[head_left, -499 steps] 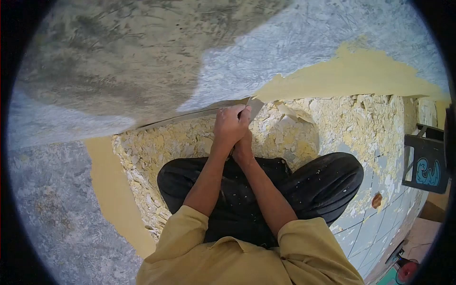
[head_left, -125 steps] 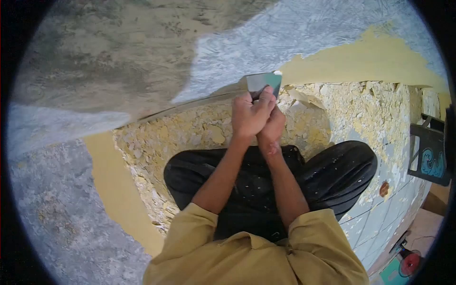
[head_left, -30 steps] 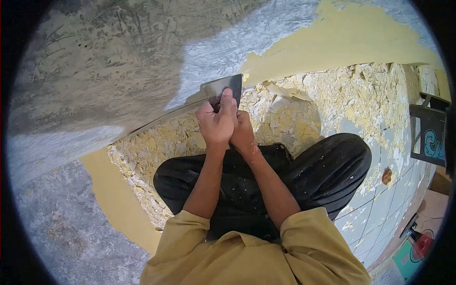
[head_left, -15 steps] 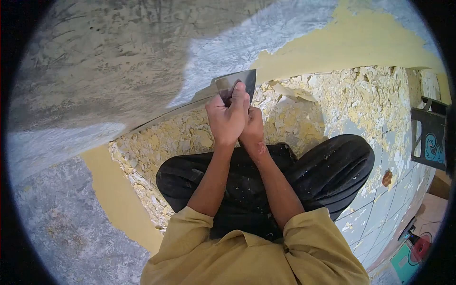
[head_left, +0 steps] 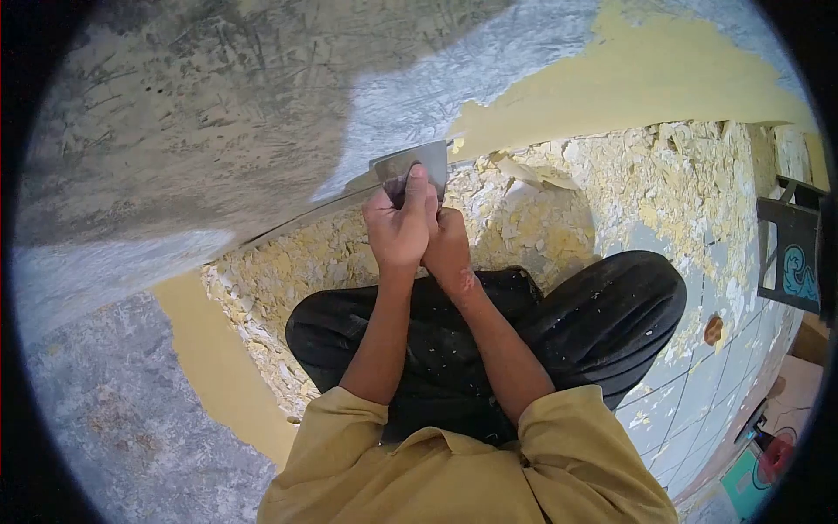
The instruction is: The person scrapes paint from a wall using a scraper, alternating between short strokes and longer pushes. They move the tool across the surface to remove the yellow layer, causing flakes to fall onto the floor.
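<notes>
A wide metal scraper [head_left: 430,162] rests with its blade against the lower wall, beside the edge of the remaining yellow paint [head_left: 541,100]. My left hand [head_left: 399,229] is wrapped round the scraper, its thumb lying on the blade. Close against it on the right, my right hand [head_left: 449,244] is closed round the tool's handle, which the fingers hide. Both hands are low, near the line where wall and floor meet. Bare grey wall [head_left: 401,105] shows above the blade.
Yellow and white paint flakes [head_left: 646,183] cover the floor along the wall. My crossed legs [head_left: 611,306] are just below my hands. A dark stool-like object [head_left: 790,249] stands at the right, above a green item [head_left: 742,480].
Both hands and the scraper have moved a little to the left and slightly down along the wall. The grip looks the same.
</notes>
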The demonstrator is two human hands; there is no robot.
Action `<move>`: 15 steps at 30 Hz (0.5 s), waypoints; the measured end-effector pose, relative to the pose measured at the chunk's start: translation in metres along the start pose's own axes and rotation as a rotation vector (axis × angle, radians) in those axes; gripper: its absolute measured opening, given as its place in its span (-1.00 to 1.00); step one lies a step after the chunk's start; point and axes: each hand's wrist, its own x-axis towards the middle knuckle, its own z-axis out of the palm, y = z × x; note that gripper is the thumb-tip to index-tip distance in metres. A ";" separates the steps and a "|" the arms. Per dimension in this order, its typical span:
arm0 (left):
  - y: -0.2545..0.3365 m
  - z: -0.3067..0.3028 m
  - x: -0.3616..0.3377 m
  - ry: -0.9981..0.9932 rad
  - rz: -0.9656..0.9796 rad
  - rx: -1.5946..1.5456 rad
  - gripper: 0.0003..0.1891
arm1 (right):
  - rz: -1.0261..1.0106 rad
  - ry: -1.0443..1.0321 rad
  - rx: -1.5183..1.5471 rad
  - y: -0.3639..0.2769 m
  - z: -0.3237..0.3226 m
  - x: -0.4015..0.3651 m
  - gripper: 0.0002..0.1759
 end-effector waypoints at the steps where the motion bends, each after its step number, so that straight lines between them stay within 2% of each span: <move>1: 0.000 0.001 0.000 0.024 0.048 0.018 -0.66 | -0.064 0.042 -0.047 0.010 0.003 0.002 -0.37; 3: 0.005 0.002 -0.004 -0.014 0.028 -0.026 -0.67 | -0.122 0.081 -0.093 0.014 0.001 0.007 -0.39; 4: 0.019 0.006 -0.004 -0.052 0.014 -0.072 -0.69 | -0.345 0.183 -0.226 0.003 -0.008 0.012 -0.42; 5: 0.033 0.017 -0.006 -0.086 0.188 -0.006 -0.74 | -0.572 0.288 -0.356 -0.011 -0.018 0.017 -0.44; 6: 0.060 0.033 -0.007 -0.121 0.364 0.059 -0.78 | -0.529 0.194 -0.041 -0.053 -0.033 0.018 -0.44; 7: 0.079 0.041 -0.009 -0.220 0.334 0.074 -0.80 | -0.424 0.166 0.004 -0.066 -0.041 0.019 -0.44; 8: 0.073 0.043 -0.013 -0.212 0.329 0.058 -0.80 | -0.317 0.133 0.039 -0.072 -0.048 0.020 -0.43; 9: 0.060 0.042 -0.015 -0.130 0.250 0.127 -0.76 | -0.334 0.124 0.032 -0.062 -0.047 0.018 -0.43; 10: 0.046 0.041 -0.012 -0.051 0.186 0.198 -0.71 | -0.269 0.117 -0.015 -0.039 -0.039 0.015 -0.41; 11: 0.029 0.036 -0.012 -0.025 0.146 0.041 -0.70 | -0.198 0.113 -0.062 -0.025 -0.031 0.016 -0.39; 12: 0.025 0.030 -0.009 -0.023 0.147 0.045 -0.70 | -0.196 0.111 -0.058 -0.022 -0.025 0.014 -0.39; 14: 0.021 0.000 -0.011 -0.023 -0.039 0.156 -0.70 | -0.300 0.031 -0.100 -0.012 -0.008 -0.005 -0.38; 15: 0.030 -0.006 -0.008 -0.001 -0.027 0.224 -0.71 | -0.288 0.030 -0.091 -0.008 0.000 -0.012 -0.38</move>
